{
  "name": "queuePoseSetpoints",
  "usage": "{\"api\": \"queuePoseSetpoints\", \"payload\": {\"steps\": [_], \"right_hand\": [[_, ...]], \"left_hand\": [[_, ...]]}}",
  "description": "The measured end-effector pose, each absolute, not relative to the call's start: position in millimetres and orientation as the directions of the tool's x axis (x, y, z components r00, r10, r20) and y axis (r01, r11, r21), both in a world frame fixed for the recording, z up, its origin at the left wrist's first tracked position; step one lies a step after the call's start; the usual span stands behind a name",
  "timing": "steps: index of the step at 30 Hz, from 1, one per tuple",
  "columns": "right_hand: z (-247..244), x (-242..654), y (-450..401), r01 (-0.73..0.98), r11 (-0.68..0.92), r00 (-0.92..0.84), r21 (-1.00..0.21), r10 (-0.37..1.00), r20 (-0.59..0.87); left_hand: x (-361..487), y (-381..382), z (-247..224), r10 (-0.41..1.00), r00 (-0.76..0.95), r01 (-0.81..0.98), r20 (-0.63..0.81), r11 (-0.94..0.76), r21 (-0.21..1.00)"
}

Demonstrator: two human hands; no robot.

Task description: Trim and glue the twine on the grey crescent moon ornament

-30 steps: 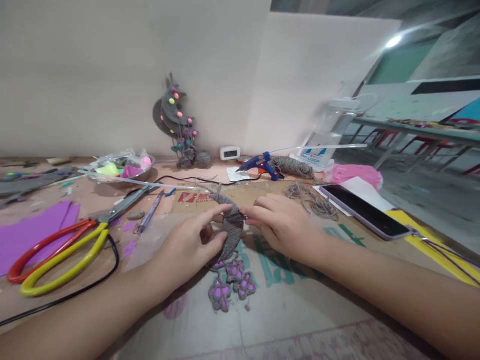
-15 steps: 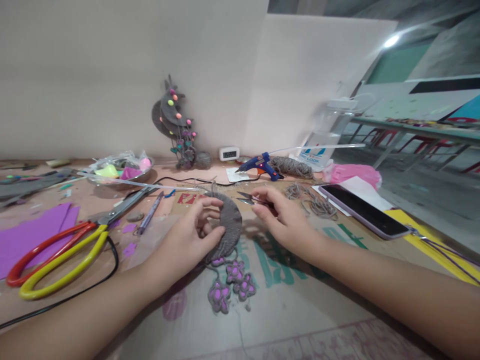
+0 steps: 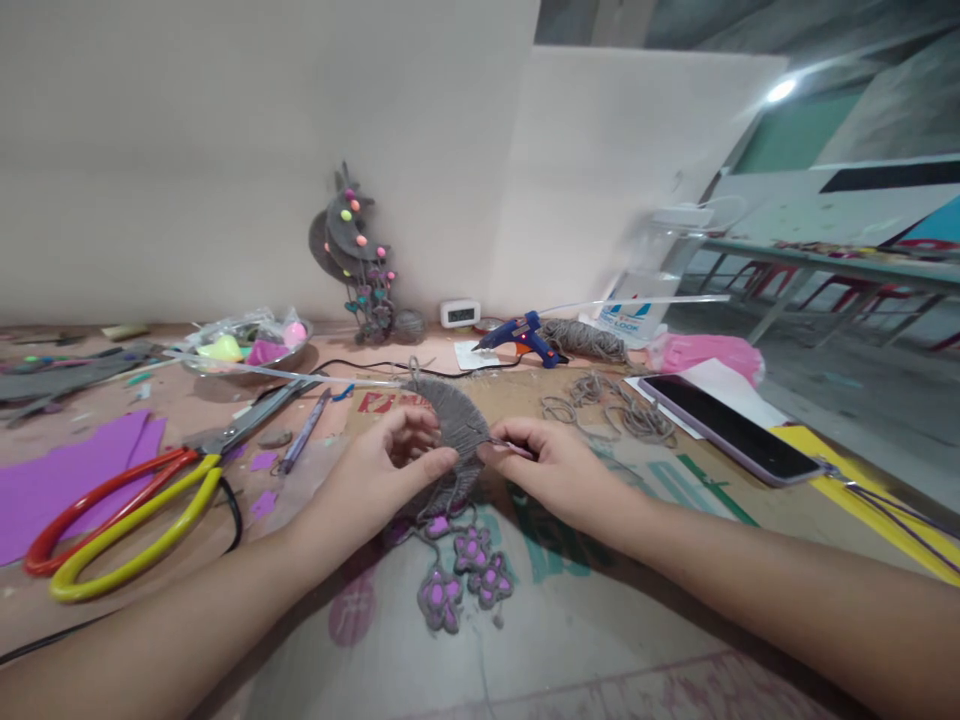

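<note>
A crescent moon wrapped in grey yarn [image 3: 457, 425] stands tilted over the cardboard, a small loop at its top. My left hand [image 3: 390, 465] holds it by its inner left edge, thumb on the front and fingers curled in the hollow. Several purple flowers edged in grey yarn [image 3: 440, 598] hang from its lower end and lie on the cardboard. My right hand [image 3: 544, 460] is closed on small pointed thread snips [image 3: 514, 446], their tips at the crescent's right edge. The fingers mostly cover the snips, so their exact shape is hard to see.
Large scissors with red and yellow handles [image 3: 142, 510] and a pen [image 3: 306, 432] lie left. A blue glue gun [image 3: 525, 338] stands behind, near a small clock [image 3: 460, 313]. Loose grey yarn [image 3: 622, 405] and a phone [image 3: 727, 428] lie right. A finished moon ornament [image 3: 352, 240] hangs against the wall.
My right hand has moved left and down, bringing the snips from beside the crescent to its right edge. The left hand keeps its hold; the crescent has shifted slightly.
</note>
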State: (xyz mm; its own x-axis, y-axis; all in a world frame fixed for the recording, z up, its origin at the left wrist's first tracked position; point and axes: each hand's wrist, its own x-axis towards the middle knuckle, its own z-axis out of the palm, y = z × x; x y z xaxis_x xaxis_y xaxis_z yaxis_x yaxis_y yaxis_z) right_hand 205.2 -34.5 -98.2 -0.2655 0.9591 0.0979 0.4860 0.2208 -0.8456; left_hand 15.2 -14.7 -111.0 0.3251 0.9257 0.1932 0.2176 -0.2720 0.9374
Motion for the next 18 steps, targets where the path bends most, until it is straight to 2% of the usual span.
{"api": "queuePoseSetpoints", "payload": {"steps": [4,11,18], "right_hand": [[-99.0,203.7,-35.5,0.492,0.226,-0.295,-0.841,0.952,0.083],[-102.1,204.8,-33.9,0.487,0.209,-0.303,-0.848,0.951,0.061],[-102.0,203.6,-34.3,0.46,0.208,-0.32,-0.863,0.946,0.057]], "left_hand": [[13.2,-15.3,-108.4,0.924,0.318,0.381,0.212,-0.329,0.864],[11.4,-18.3,-101.5,0.923,0.307,0.42,0.233,-0.351,0.837],[13.1,-15.5,-107.1,0.925,0.331,0.366,0.188,-0.309,0.878]]}}
